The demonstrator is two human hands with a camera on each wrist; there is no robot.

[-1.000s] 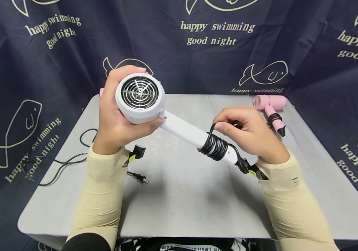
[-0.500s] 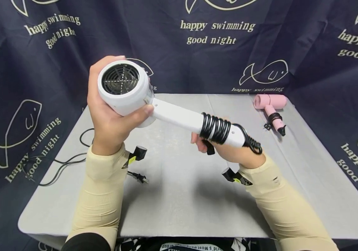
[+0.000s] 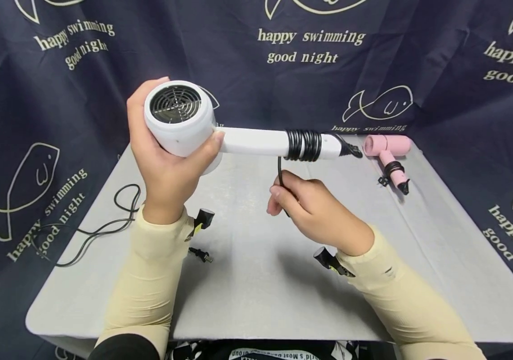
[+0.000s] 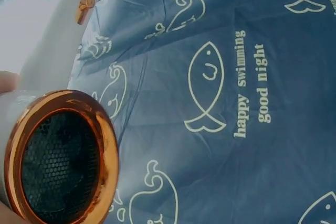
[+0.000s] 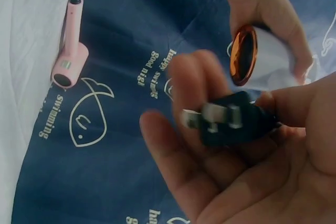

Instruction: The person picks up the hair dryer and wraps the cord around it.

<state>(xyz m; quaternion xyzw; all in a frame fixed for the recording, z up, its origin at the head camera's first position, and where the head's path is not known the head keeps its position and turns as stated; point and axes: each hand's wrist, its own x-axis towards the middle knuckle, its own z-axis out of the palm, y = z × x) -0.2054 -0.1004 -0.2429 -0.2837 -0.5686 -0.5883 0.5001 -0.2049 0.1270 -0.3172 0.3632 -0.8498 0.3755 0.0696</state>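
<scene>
A white hair dryer is held in the air above the table, its handle pointing right and its rear grille facing up toward the head camera. My left hand grips the round body, thumb near the handle joint. Black power cord is wound several turns around the handle. Below these turns my right hand pinches the cord's free end between thumb and fingers. In the right wrist view the black two-pin plug lies across the fingers of that hand. The left wrist view shows the copper-coloured nozzle ring.
A pink hair dryer with its cord wrapped lies at the table's back right. Another black cord trails over the left edge, and a plug lies beside the left forearm. A dark printed cloth hangs behind the table.
The handle has swung up from slanting down-right to nearly level. The right hand has moved from the coil's right side to beneath it, drawing the cord end around the handle.
</scene>
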